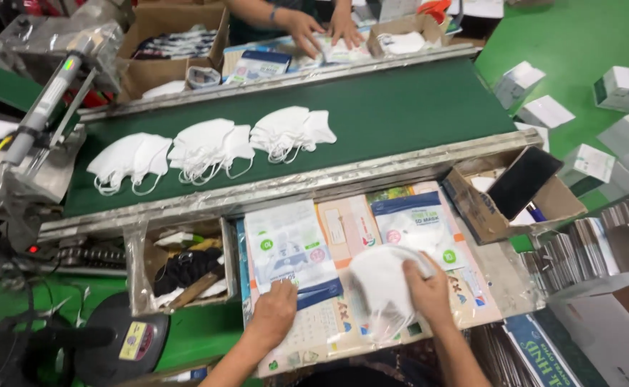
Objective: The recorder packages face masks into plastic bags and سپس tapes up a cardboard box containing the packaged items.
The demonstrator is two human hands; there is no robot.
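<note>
White masks [385,281] in right hand [429,290], 3 stacks [210,147] on belt [400,107]

Bright, even overhead light, soft short shadows, glare on the clear plastic wrapping [64,32] upper left, slight motion blur, edges bent by wide lens.

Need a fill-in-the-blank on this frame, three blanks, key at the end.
1. The right hand grips a stack of white ____.
2. The left hand presses on a flat ____.
3. On the green belt lie ____ piles of masks.
Missing words: masks; pouch; three
</note>
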